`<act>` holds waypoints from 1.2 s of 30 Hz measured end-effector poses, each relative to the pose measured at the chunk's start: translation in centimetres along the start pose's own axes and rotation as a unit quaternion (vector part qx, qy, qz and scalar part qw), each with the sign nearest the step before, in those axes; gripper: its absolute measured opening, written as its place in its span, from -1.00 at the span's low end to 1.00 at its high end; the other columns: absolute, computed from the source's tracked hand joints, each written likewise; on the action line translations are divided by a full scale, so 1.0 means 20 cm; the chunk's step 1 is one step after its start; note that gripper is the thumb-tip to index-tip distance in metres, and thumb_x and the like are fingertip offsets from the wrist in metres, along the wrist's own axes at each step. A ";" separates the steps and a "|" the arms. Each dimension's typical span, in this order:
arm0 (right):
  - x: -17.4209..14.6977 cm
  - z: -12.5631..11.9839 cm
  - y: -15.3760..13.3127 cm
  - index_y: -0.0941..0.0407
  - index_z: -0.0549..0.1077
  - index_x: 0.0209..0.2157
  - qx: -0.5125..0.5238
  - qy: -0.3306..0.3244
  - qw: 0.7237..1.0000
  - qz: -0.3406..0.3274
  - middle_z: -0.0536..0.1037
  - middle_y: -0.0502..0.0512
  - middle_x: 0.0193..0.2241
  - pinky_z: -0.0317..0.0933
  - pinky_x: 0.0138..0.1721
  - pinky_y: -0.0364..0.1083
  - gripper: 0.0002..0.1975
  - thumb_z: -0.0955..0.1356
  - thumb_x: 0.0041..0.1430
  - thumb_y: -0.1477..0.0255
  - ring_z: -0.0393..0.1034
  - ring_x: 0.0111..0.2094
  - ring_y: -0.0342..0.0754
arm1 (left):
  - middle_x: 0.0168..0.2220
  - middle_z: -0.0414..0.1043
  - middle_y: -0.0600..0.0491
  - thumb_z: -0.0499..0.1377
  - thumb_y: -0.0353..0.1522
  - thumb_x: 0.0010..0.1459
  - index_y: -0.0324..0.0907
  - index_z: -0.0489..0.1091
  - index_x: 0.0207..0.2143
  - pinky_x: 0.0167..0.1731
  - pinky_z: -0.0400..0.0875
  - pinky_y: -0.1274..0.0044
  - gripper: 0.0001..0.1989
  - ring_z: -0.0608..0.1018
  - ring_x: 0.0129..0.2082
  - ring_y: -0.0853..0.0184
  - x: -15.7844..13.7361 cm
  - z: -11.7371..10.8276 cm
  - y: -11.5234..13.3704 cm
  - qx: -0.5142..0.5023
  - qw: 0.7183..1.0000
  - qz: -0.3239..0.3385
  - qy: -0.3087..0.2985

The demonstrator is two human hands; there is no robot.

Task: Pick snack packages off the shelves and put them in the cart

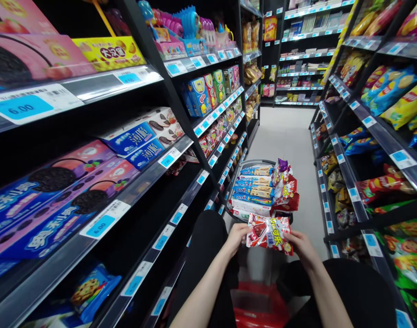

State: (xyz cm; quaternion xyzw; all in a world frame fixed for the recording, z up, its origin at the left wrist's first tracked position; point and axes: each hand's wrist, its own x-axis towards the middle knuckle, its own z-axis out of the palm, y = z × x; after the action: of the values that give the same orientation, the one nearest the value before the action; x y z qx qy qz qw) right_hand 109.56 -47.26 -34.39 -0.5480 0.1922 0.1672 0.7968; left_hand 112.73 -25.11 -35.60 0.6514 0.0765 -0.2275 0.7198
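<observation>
Between my two hands is a red and white candy bag (270, 233) with cola pictures and yellow lettering. My left hand (238, 238) pinches its left end, and my right hand (299, 246) grips its right end. Just beyond the bag, on the floor, stands a dark basket (259, 161). Blue and white biscuit packs (254, 187) lie in a row on its left side. Red and purple candy bags (284, 184) are heaped on its right side.
Shelves with biscuit boxes (140, 136) run close along my left. Chip bags (389, 95) fill the shelves on my right. The aisle floor (280, 130) leads to a back shelf. A red surface (259, 307) shows between my knees.
</observation>
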 end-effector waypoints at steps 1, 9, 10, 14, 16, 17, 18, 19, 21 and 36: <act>0.00 0.00 0.00 0.19 0.54 -0.50 -0.020 -0.001 1.000 -0.012 0.53 0.15 -0.55 0.27 -0.50 -0.12 -0.61 0.50 -0.38 0.20 0.40 -0.55 -0.02 | -0.81 -0.02 0.24 0.27 -0.09 -0.24 -0.27 0.20 -0.71 -0.74 -0.15 0.66 -0.55 0.03 -0.79 0.61 0.00 -0.01 0.00 0.005 1.000 0.001 0.001; 0.02 -0.08 0.07 0.21 0.54 -0.44 -0.263 -0.011 0.954 -0.145 0.42 0.05 -0.69 0.13 -0.64 -0.19 -0.59 0.35 -0.05 0.12 0.23 -0.67 -0.15 | -0.62 0.42 -0.01 0.19 -0.14 -0.08 -0.36 0.42 -0.52 -0.74 0.17 0.66 -0.62 0.36 -0.75 0.47 -0.03 -0.07 -0.01 0.054 0.998 0.009 -0.032; 0.02 -0.10 0.08 0.20 0.55 -0.38 -0.268 -0.010 0.950 -0.157 0.48 0.10 -0.61 0.21 -0.57 -0.16 -0.60 0.34 -0.05 0.13 0.32 -0.59 -0.09 | -0.56 0.45 -0.06 0.19 -0.16 -0.09 -0.38 0.44 -0.47 -0.68 0.26 0.64 -0.62 0.42 -0.67 0.43 -0.04 -0.06 -0.01 0.009 0.999 0.007 -0.043; 0.00 -0.13 0.07 0.14 0.56 -0.31 -0.259 -0.008 0.945 -0.199 0.54 0.19 -0.27 0.28 -0.22 -0.02 -0.65 0.32 -0.02 0.19 0.40 -0.23 0.09 | -0.56 0.43 -0.10 0.16 -0.14 -0.10 -0.44 0.46 -0.37 -0.66 0.31 0.58 -0.54 0.43 -0.62 0.38 -0.06 -0.04 0.01 -0.136 0.990 -0.013 -0.023; -0.01 -0.11 0.07 0.15 0.55 -0.33 -0.248 0.003 0.947 -0.206 0.54 0.20 -0.27 0.26 -0.18 0.00 -0.65 0.32 -0.01 0.18 0.40 -0.22 0.10 | -0.56 0.43 -0.07 0.24 -0.19 -0.16 -0.44 0.46 -0.34 -0.67 0.29 0.62 -0.56 0.41 -0.64 0.42 -0.07 -0.03 0.01 -0.125 0.992 -0.009 -0.002; -0.01 -0.10 0.07 0.16 0.54 -0.32 -0.242 0.013 0.947 -0.209 0.54 0.20 -0.28 0.26 -0.19 0.00 -0.65 0.33 -0.01 0.18 0.40 -0.23 0.09 | -0.55 0.43 -0.05 0.29 -0.24 -0.21 -0.42 0.46 -0.34 -0.66 0.28 0.63 -0.58 0.41 -0.63 0.44 -0.06 -0.02 0.01 -0.108 0.994 -0.003 0.006; -0.01 -0.08 0.08 0.17 0.52 -0.32 -0.235 0.023 0.948 -0.213 0.54 0.20 -0.30 0.27 -0.21 -0.02 -0.65 0.36 -0.03 0.19 0.40 -0.26 0.08 | -0.54 0.43 -0.04 0.32 -0.29 -0.25 -0.41 0.45 -0.35 -0.66 0.28 0.65 -0.60 0.41 -0.63 0.46 -0.06 -0.02 0.00 -0.091 0.996 0.007 0.014; -0.01 -0.06 0.08 0.17 0.49 -0.32 -0.222 0.033 0.950 -0.219 0.53 0.19 -0.32 0.28 -0.25 -0.04 -0.66 0.38 -0.06 0.20 0.41 -0.28 0.05 | -0.54 0.43 -0.02 0.34 -0.33 -0.28 -0.39 0.45 -0.37 -0.66 0.27 0.67 -0.62 0.40 -0.63 0.47 -0.06 -0.01 0.00 -0.078 0.997 0.016 0.022; 0.00 -0.02 0.10 0.16 0.40 -0.34 -0.169 0.046 0.957 -0.229 0.51 0.15 -0.35 0.30 -0.32 -0.09 -0.65 0.43 -0.13 0.23 0.41 -0.33 0.01 | -0.57 0.41 0.03 0.34 -0.33 -0.28 -0.36 0.41 -0.38 -0.68 0.25 0.68 -0.63 0.39 -0.65 0.48 -0.06 0.00 -0.01 -0.065 0.997 0.031 0.038; 0.06 0.02 0.14 0.24 0.52 -0.42 -0.066 0.053 0.991 -0.107 0.55 0.16 -0.48 0.30 -0.34 0.01 -0.53 0.48 -0.31 0.14 0.43 -0.44 0.10 | -0.67 0.34 0.11 0.35 -0.31 -0.31 -0.38 0.43 -0.40 -0.65 0.11 0.69 -0.62 0.26 -0.70 0.56 -0.03 0.00 -0.01 -0.086 0.993 0.049 0.063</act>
State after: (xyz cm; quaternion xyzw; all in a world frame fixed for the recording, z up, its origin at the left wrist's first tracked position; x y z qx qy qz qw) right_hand 109.31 -45.93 -37.07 -0.6249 0.1624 0.0640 0.7609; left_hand 112.11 -24.99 -35.54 0.6030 0.1093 -0.1432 0.7772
